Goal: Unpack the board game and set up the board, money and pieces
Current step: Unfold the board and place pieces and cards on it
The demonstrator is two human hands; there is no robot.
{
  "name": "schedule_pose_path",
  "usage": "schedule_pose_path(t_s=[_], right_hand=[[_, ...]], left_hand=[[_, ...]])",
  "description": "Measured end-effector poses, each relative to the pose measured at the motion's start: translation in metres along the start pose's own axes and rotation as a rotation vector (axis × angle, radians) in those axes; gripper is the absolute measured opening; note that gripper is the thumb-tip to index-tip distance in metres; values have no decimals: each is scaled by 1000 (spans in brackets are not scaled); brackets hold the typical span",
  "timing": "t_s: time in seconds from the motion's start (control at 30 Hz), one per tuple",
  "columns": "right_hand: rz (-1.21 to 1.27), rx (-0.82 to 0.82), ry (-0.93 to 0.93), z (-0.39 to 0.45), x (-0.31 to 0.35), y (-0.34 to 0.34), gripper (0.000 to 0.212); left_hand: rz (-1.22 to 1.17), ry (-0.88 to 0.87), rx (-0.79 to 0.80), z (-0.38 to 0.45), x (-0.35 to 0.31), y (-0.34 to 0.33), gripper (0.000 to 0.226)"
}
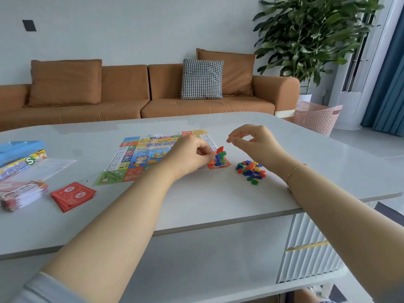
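A colourful paper game board (140,156) lies flat in the middle of the white table (196,200). On its near right orange corner stand small plastic pawns (220,158), red, blue and green. My left hand (190,156) has its fingers curled and its fingertips at the pawns; what it pinches is hidden. My right hand (255,143) hovers just right of the pawns, thumb and forefinger curved toward each other with nothing visible between them. A heap of small coloured plastic pieces (251,171) lies under my right wrist.
A red card stack (73,195) lies near the front left. A wad of paper money (21,193) and the blue game box (19,158) with a clear sleeve sit at the left edge. Behind the table are a brown sofa (131,90), a plant and a pink basket (317,117).
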State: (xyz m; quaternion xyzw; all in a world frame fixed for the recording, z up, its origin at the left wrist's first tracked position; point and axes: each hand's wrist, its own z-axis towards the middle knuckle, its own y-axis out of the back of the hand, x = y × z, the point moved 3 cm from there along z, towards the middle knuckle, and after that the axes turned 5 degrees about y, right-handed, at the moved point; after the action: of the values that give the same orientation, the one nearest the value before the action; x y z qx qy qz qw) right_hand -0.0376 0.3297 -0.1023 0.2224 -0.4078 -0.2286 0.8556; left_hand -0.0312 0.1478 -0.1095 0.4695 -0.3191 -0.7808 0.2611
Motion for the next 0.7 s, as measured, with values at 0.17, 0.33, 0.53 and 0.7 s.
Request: schedule_pose_path(t_s=[0.17, 0.33, 0.53, 0.7], right_hand=[[-9, 9, 15, -2, 0, -1, 19], [-20, 9, 17, -2, -2, -1, 19], [-31, -2, 13, -3, -1, 1, 19], [-47, 16, 5, -4, 0, 1, 18]], left_hand=[[7, -5, 26, 1, 2, -1, 5], [21, 10, 70, -2, 5, 2, 8], [57, 29, 83, 0, 7, 0, 12], [62, 30, 97, 2, 10, -3, 13]])
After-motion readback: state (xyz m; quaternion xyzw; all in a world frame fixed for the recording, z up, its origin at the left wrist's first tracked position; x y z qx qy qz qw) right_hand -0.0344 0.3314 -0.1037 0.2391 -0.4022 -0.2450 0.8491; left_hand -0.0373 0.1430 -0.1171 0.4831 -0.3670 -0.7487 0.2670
